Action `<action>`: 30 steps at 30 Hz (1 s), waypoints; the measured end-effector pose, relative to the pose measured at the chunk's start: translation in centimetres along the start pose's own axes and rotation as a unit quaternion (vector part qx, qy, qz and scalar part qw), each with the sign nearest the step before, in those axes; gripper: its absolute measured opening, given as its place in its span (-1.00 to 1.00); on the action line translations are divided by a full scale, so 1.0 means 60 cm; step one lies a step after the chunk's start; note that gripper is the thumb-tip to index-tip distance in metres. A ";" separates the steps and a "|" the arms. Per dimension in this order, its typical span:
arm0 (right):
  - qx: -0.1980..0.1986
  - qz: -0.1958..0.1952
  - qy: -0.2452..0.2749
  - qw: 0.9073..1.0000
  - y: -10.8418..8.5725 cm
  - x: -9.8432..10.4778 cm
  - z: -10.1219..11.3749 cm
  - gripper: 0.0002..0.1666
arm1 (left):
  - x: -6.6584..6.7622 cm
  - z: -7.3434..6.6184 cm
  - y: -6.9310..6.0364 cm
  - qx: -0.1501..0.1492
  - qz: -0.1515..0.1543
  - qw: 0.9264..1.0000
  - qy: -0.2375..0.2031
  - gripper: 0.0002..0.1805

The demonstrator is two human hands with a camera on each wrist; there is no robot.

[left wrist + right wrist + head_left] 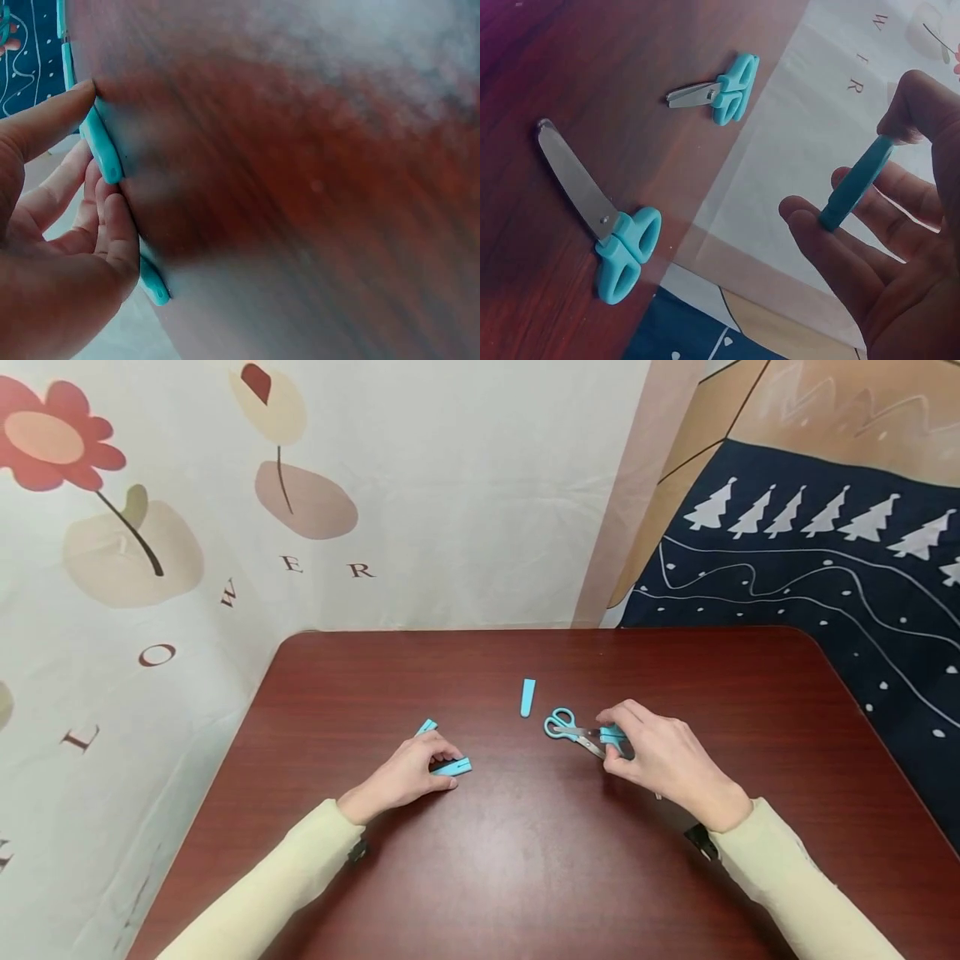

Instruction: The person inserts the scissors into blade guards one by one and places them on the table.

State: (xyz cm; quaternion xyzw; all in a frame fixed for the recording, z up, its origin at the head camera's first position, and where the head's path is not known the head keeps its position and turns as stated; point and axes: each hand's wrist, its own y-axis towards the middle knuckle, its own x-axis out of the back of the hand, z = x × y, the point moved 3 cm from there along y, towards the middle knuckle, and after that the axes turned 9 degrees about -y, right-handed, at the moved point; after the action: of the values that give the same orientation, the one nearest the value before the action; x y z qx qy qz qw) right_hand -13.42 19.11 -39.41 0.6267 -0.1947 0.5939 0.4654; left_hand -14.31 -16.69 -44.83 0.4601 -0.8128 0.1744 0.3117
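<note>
My left hand (411, 770) has thumb and fingertips on either side of a turquoise scissors cover (453, 767) with a dark slit, pinching it at table level. Behind those fingers lies a second cover (427, 727), partly hidden in the head view. My right hand (663, 753) pinches another flat turquoise piece (855, 184), seen edge-on and looking like a cover, between thumb and fingers above the table. Near it lie two turquoise-handled scissors: one pair (735, 90) farther left, the other (622, 247) closer, its handles largely hidden by my right hand in the head view.
A loose turquoise cover (528, 698) lies left of the scissors, toward the back of the reddish-brown table (480, 877). A pale printed cloth (450, 485) hangs along the back and left, with a dark blue tree-patterned cloth (795, 568) at the right.
</note>
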 end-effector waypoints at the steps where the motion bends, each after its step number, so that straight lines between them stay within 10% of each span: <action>1: 0.003 -0.003 0.001 1.000 -0.001 0.000 0.000 -0.60 | -0.001 -0.001 0.001 0.000 -0.002 1.000 -0.002 -0.73; 19: 0.043 -0.037 0.017 0.998 -0.004 -0.007 0.013 -0.75 | -0.006 -0.011 0.004 0.015 0.001 0.998 0.053 -0.86; 30: 0.069 -0.058 0.010 0.996 -0.002 -0.015 0.030 -0.71 | 0.004 -0.042 0.000 -0.015 -0.055 0.998 0.014 -0.84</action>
State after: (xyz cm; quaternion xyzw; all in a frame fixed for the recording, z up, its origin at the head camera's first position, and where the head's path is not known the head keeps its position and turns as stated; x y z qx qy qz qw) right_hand -12.52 17.40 -40.02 0.6618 -0.1119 0.5843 0.4562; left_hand -13.54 -15.42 -42.82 0.4964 -0.7847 0.1511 0.3392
